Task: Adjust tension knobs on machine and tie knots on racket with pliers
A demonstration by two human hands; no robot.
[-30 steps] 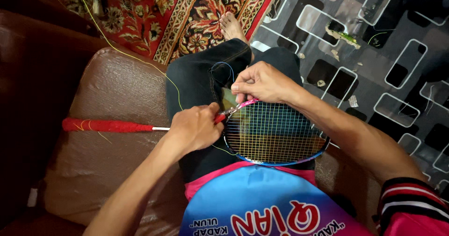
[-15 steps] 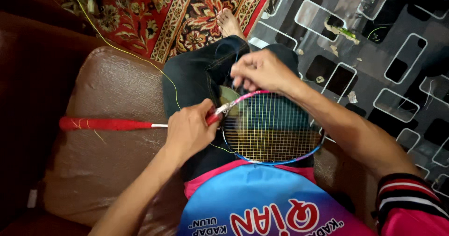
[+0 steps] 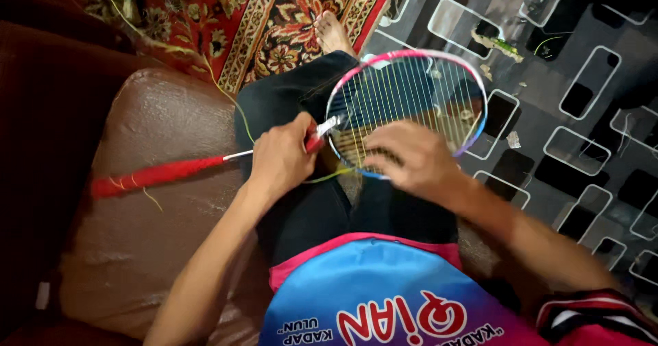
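Since half a second ago: racket head has swung up and away toward the upper middle of the frame; right hand has gone from the frame's top edge to its near lower rim; reads as a re-grip to reach another part of the strings
Left hand [image 3: 282, 159]: closed around the shaft where it meets the racket head, centre of frame; fingers wrapped, thumb side up
Right hand [image 3: 410, 159]: lies knuckles-up over the lower part of the strung face, fingers curled down at the rim; whether it pinches a string I cannot tell, fingertips hidden
Racket [image 3: 411, 106]: pink and blue frame, yellowish strings, held over the lap above the dark trousers [image 3: 308, 209]; red grip [image 3: 151, 176] points to the left of frame over the seat
Loose string [image 3: 226, 92]: thin yellow line running from upper left down to the throat; another bit trails under the left hand
Edges: brown leather seat [image 3: 137, 250] left and below, its dark armrest at far left close to the grip end; bare foot [image 3: 334, 34] just above the racket head
Open room: patterned grey floor [image 3: 582, 133] at right is free; red carpet [image 3: 274, 17] at top
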